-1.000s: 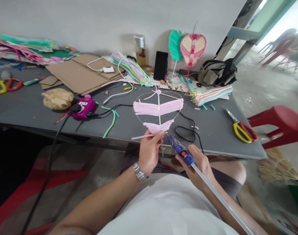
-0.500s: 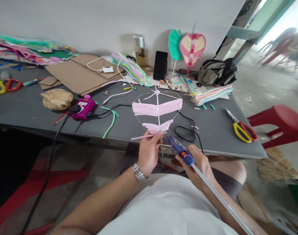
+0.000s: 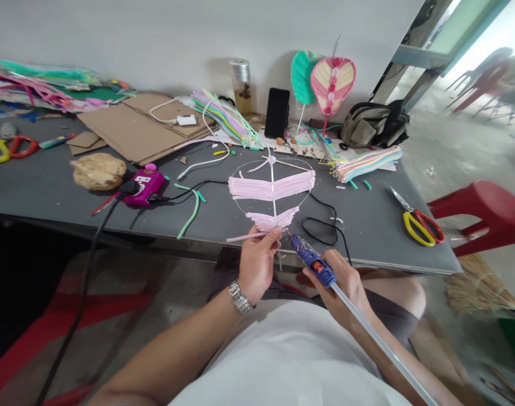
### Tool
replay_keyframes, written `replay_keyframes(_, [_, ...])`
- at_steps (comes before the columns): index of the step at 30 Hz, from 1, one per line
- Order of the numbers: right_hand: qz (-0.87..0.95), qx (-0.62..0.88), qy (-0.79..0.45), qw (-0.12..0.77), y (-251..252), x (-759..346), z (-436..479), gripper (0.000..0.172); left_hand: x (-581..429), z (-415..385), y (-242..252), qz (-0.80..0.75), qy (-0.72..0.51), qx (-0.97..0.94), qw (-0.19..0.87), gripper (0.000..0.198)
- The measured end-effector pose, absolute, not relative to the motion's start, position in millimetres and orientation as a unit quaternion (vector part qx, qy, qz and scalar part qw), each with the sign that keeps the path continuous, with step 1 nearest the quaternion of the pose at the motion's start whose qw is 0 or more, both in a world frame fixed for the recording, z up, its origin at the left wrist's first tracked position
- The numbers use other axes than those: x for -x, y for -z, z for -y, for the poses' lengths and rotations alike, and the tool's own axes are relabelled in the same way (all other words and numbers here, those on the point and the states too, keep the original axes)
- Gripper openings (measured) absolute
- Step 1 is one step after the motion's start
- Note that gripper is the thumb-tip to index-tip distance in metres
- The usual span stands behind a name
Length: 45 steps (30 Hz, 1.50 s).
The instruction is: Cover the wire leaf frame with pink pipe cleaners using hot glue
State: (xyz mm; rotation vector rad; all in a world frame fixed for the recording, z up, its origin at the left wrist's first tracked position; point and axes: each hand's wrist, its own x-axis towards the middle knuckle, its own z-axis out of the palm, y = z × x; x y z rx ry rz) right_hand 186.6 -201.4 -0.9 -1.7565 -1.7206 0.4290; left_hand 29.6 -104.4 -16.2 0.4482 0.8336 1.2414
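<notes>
A thin heart-shaped wire frame (image 3: 272,194) with a straight central stem and two rows of pale pink straws (image 3: 272,188) hangs over the near part of a dark grey work table (image 3: 367,237). The left hand (image 3: 255,262), with a silver link wristwatch (image 3: 240,298), grasps the frame's lower stem between thumb and fingers, pinching a loose pink straw (image 3: 244,238) along with it. The right hand (image 3: 342,287) is clenched around the grip of a blue hot glue gun (image 3: 312,268), its nozzle just beside the lower pink row. A long clear glue stick (image 3: 380,349) runs from the gun toward the near right.

A coiled black cord (image 3: 320,231) lies on the table beneath the gun. To the right are a bundle of pastel straws (image 3: 365,164) and yellow-and-red-handled scissors (image 3: 418,228). To the left are a magenta power socket (image 3: 144,187) and a bent green tube (image 3: 190,214), with flat brown cardboard (image 3: 139,127) farther back. Against the far wall stand a pink heart-shaped straw fan (image 3: 332,84), a teal straw fan (image 3: 303,77), a black phone (image 3: 277,113) and a metal-lidded glass jar (image 3: 240,84).
</notes>
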Motion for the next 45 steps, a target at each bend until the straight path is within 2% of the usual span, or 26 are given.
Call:
replay_keyframes(20, [0.675, 0.661, -0.165, 0.284, -1.4, -187.6, 199.5, 0.023, -31.3, 103.5, 17.5, -0.366, -0.579, -0.202, 0.7, 0.034])
replay_keyframes(28, [0.652, 0.668, -0.167, 0.318, -2.6, -184.8, 200.5, 0.023, -30.0, 103.7, 18.4, -0.372, -0.569, -0.211, 0.703, 0.036])
replay_keyframes(45, [0.656, 0.662, -0.175, 0.318, -7.7, -187.7, 198.4, 0.024, -29.9, 104.5, 16.5, -0.372, -0.558, -0.206, 0.712, 0.038])
